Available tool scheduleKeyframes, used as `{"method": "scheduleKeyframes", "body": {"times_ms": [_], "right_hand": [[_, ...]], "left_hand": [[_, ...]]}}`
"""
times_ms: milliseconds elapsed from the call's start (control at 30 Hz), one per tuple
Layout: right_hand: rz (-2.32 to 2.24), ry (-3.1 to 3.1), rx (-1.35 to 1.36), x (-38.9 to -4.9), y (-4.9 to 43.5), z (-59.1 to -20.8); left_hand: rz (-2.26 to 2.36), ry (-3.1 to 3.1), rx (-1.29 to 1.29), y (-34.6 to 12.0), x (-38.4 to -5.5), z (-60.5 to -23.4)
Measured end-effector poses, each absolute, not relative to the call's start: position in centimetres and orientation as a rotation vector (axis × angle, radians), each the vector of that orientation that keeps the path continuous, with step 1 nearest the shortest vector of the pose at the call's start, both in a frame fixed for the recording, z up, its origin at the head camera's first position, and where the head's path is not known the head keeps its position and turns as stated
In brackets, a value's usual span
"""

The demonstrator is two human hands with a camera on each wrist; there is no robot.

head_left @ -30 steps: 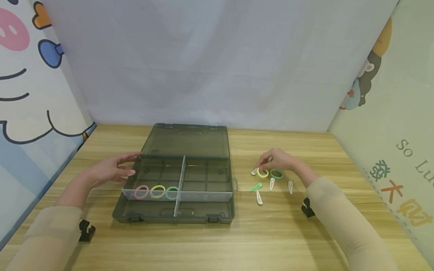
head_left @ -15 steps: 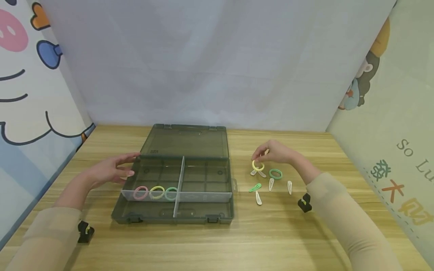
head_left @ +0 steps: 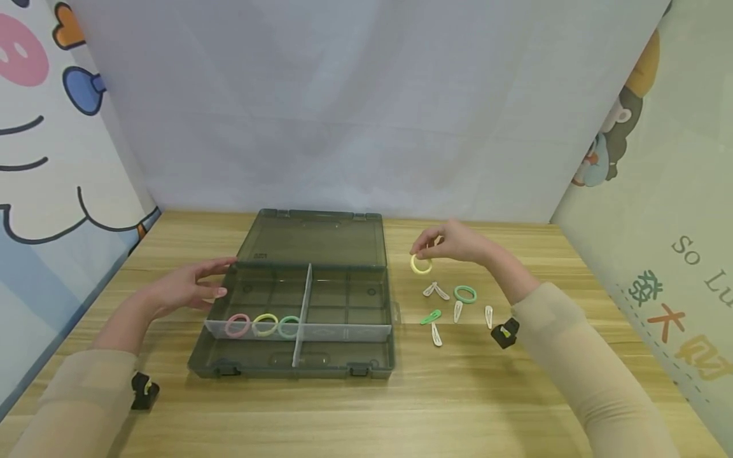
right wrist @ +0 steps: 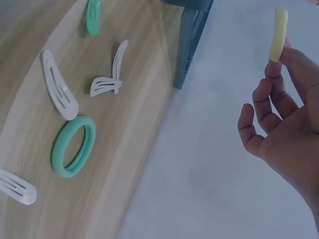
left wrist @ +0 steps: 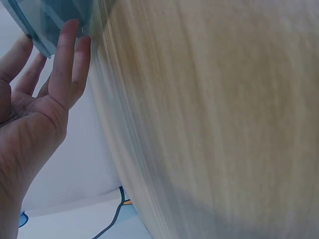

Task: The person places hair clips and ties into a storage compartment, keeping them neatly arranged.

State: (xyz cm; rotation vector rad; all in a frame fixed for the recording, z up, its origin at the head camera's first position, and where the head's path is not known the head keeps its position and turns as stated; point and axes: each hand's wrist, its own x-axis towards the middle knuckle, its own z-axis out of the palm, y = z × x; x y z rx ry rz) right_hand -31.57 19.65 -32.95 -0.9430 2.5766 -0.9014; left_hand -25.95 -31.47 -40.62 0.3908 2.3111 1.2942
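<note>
Yellow ring [right wrist: 279, 35], pinched aloft in right fingers [right wrist: 298, 64], left fingers [left wrist: 62, 62] spread

Wood-grain tabletop [head_left: 286, 420] enclosed by a pale backdrop and printed panels

The softly creased grey-white backdrop [head_left: 343, 127] rises behind; the left panel [head_left: 34, 121] shows a pink snout [head_left: 25, 54], an orange heart [head_left: 69, 27]; the pale green right panel [head_left: 670, 197] bears "So Lu" lettering [head_left: 685, 249] and green and orange Chinese characters [head_left: 663, 322].
</note>
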Motion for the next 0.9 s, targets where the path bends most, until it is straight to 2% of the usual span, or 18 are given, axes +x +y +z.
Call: {"method": "scheduleKeyframes", "body": {"times_ms": [900], "right_hand": [[-0.951, 2.569, -1.18, -30.9, 11.8, -28.4]], "left_hand": [[1.331, 2.283, 0.398, -31.4, -26.1, -40.6]]}}
